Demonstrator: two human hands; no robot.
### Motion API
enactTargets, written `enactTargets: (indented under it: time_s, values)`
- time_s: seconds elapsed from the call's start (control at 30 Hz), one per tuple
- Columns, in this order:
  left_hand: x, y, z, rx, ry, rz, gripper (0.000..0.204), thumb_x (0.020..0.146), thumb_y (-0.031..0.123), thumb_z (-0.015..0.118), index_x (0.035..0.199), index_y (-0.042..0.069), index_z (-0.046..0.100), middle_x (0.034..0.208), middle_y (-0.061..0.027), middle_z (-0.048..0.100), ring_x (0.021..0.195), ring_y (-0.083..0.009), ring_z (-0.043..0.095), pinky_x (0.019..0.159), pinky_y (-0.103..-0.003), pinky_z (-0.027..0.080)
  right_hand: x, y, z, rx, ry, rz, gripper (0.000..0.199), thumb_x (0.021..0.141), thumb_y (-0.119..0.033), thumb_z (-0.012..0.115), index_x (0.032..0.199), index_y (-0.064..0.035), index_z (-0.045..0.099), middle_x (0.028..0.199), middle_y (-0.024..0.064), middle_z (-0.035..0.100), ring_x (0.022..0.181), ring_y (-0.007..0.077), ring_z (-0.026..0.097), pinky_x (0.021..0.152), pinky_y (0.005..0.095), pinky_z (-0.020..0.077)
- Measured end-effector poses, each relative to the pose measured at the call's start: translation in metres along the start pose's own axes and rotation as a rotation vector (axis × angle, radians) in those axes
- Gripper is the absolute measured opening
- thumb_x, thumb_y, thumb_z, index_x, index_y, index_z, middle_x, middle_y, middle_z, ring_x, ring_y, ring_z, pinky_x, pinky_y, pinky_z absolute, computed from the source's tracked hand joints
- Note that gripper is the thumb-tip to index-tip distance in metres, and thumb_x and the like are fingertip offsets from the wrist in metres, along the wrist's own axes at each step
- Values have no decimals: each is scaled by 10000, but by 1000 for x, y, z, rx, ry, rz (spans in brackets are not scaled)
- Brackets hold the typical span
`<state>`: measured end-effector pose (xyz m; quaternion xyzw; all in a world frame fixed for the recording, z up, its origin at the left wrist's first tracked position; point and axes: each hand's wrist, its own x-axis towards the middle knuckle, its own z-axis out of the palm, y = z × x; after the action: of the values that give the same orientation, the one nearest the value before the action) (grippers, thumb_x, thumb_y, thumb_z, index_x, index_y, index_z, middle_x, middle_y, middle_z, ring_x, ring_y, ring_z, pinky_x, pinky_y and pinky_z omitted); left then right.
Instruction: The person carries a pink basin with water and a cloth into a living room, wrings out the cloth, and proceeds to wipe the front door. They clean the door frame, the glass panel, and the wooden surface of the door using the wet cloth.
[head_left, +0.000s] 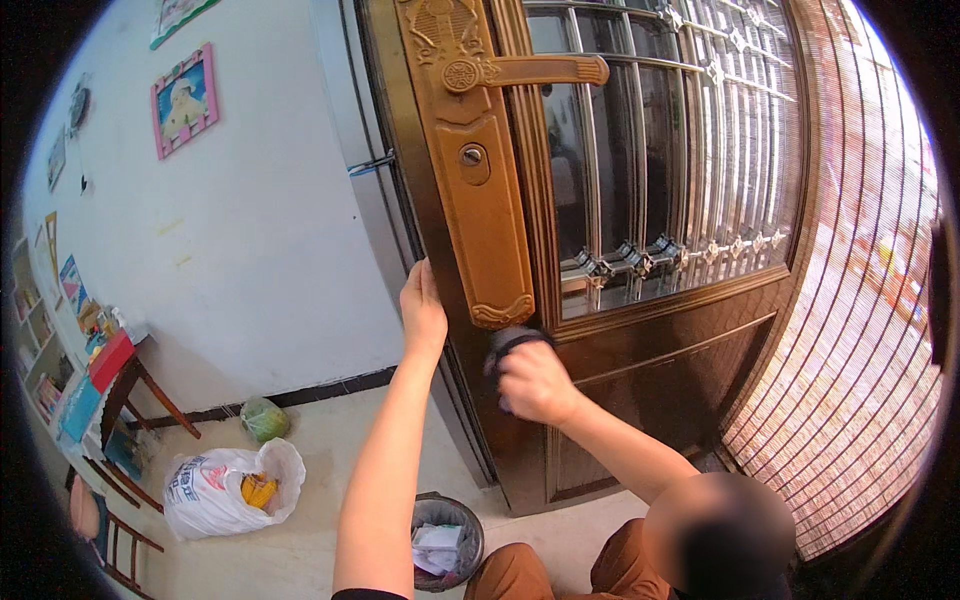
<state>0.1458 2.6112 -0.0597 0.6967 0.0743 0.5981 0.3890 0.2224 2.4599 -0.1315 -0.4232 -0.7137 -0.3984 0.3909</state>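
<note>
A brown metal door (640, 385) stands ajar in front of me, with a long bronze lock plate (480, 210) and a lever handle (545, 70). My left hand (424, 312) grips the door's left edge, fingers pointing up along it and pressed together. My right hand (540, 380) is closed around a dark grey cloth (508, 350), which touches the door just below the lock plate's lower end. The cloth is bunched, so part of it hides inside my fingers. A keyhole (472, 155) sits midway down the plate.
Between my arm and the door's foot stands a dark waste bin (470, 550) with papers inside. On the floor at left are a white plastic bag (215, 490) and a bagged green round object (264, 420). A slatted curtain (850, 330) hangs at right.
</note>
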Motion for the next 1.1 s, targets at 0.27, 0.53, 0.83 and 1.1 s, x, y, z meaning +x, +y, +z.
enactTargets:
  time_s: [0.27, 0.53, 0.83, 1.1]
  values:
    - [0, 2, 0, 97, -69, -33, 373, 948, 285, 363, 972, -67, 486, 807, -75, 536, 747, -140, 435, 710, -271, 388, 21, -9, 11, 268, -190, -112, 95, 601, -53, 563, 693, -37, 543, 824, 85, 530, 831, 260, 519, 717, 339, 442]
    - [2, -11, -10, -362, -156, -204, 355, 948, 327, 377, 824, 19, 505, 723, 7, 479, 693, -101, 428, 632, -243, 383, 86, -6, 3, -109, -120, -109, 131, 677, -109, 525, 775, -23, 511, 906, 107, 500, 916, 251, 490, 790, 339, 445]
    - [1, 2, -3, 194, -49, -119, 410, 949, 228, 329, 1209, -75, 421, 1209, -175, 488, 1124, -239, 447, 956, -316, 311, -61, -10, 3, 63, -420, -121, 230, 709, -136, 507, 907, -30, 558, 898, 76, 498, 838, 219, 503, 717, 310, 449]
    - [-3, -21, 3, -299, 27, -268, 353, 956, 254, 339, 1165, -3, 461, 1111, -64, 521, 1004, -143, 487, 873, -290, 384, -24, 27, -47, -352, -133, -80, 447, 711, -122, 493, 1154, -78, 540, 1213, 60, 503, 1044, 191, 513, 882, 324, 424]
